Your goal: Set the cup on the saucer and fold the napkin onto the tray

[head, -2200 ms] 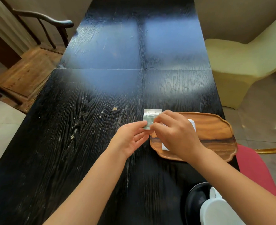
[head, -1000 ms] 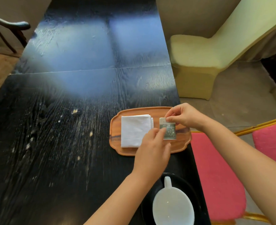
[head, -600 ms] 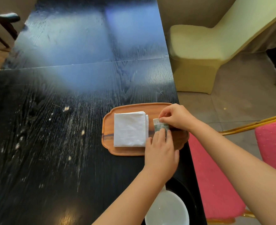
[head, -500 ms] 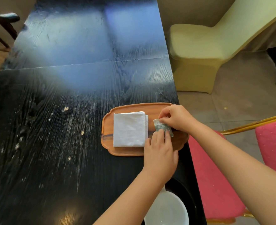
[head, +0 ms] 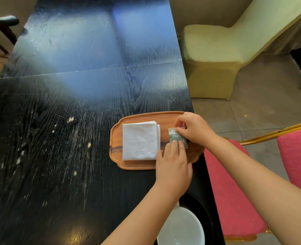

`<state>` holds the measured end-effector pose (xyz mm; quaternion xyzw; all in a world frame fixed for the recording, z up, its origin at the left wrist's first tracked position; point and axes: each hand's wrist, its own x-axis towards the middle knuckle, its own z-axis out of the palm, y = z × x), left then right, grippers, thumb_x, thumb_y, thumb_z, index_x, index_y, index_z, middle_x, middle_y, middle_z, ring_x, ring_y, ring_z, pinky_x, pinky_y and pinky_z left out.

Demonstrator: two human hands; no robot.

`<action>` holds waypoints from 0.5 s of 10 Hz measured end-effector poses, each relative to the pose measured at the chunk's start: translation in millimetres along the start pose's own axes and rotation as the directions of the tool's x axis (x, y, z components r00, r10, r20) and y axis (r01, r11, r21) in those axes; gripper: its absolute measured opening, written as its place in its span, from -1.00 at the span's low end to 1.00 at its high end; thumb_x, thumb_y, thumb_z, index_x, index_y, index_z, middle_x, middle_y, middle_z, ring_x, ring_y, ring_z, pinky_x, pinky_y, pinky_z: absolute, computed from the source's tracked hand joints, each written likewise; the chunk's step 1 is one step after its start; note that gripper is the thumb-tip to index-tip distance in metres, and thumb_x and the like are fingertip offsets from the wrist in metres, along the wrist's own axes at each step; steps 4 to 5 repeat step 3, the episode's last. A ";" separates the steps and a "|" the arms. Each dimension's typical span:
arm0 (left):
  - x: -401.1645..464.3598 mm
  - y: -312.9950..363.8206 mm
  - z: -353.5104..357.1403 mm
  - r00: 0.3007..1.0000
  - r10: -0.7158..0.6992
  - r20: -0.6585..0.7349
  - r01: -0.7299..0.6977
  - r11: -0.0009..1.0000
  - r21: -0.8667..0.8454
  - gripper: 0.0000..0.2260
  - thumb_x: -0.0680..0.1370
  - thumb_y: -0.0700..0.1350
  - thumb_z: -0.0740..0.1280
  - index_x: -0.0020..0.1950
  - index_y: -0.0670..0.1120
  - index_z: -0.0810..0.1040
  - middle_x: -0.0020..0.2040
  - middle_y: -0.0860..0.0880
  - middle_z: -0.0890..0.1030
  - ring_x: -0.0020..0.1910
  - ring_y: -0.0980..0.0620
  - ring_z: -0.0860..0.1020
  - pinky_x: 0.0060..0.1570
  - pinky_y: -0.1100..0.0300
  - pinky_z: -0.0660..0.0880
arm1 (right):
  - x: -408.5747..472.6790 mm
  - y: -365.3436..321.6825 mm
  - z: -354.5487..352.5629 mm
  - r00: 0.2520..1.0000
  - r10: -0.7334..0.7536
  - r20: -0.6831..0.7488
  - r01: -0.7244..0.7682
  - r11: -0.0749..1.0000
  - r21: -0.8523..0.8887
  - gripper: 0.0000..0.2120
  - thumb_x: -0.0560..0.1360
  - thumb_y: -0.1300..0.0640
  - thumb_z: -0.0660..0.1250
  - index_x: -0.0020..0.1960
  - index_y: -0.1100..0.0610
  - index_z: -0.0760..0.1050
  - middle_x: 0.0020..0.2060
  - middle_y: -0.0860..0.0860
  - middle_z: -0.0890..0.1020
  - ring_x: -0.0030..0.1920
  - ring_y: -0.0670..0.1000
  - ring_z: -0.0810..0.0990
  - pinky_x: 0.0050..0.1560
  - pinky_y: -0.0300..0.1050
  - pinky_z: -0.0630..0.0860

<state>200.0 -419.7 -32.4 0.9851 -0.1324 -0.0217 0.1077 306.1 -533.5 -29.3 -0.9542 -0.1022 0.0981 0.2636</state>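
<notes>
A long black wood-grain tabletop (head: 75, 121) fills most of the view, flecked with pale crumbs and glazed by a bluish reflection toward its far end. To its right stand a cream-covered chair (head: 216, 55) and, nearer, pink-cushioned chairs with gilt frames (head: 231, 183). At the near right edge of the tabletop lies a wooden tray (head: 116, 142), and on its left half sits the white napkin (head: 139, 141), folded into a neat square with its layered edges showing at the right side. At the bottom edge the white cup (head: 181, 227) stands on the black saucer (head: 203, 209), its handle pointing away and partly hidden by the left forearm. The left hand (head: 172, 167) lies palm down over the tray's near rim, fingers together, their tips pressing on a small grey-green packet (head: 177, 137) that rests on the tray right of the napkin. The right hand (head: 193, 129) pinches the packet's far corner between thumb and forefinger, other fingers curled.
</notes>
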 end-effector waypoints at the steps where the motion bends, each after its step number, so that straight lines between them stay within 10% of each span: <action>1: 0.7 -1.8 -5.0 1.000 0.011 0.000 -0.011 1.000 -0.017 -0.46 0.34 0.07 0.40 0.25 -0.14 0.49 0.14 -0.10 0.59 0.08 -0.04 0.57 -0.05 0.05 0.55 | -1.2 0.0 -2.8 0.999 0.019 -0.044 -0.019 1.000 0.006 -0.94 0.43 0.14 0.33 -0.15 0.10 0.57 -0.20 -0.03 0.50 -0.15 -0.01 0.50 -0.17 -0.16 0.36; 5: -0.4 -22.5 -48.1 1.000 0.018 0.022 -0.015 0.989 -0.150 -0.61 0.45 -0.04 0.28 0.27 -0.09 0.43 0.07 -0.05 0.58 0.00 -0.06 0.56 -0.08 0.05 0.48 | -24.8 -19.3 -20.5 0.995 0.063 -0.076 -0.067 0.997 -0.044 -0.77 0.44 0.10 0.31 0.09 0.08 0.54 0.02 0.04 0.54 0.03 0.04 0.52 -0.08 -0.10 0.40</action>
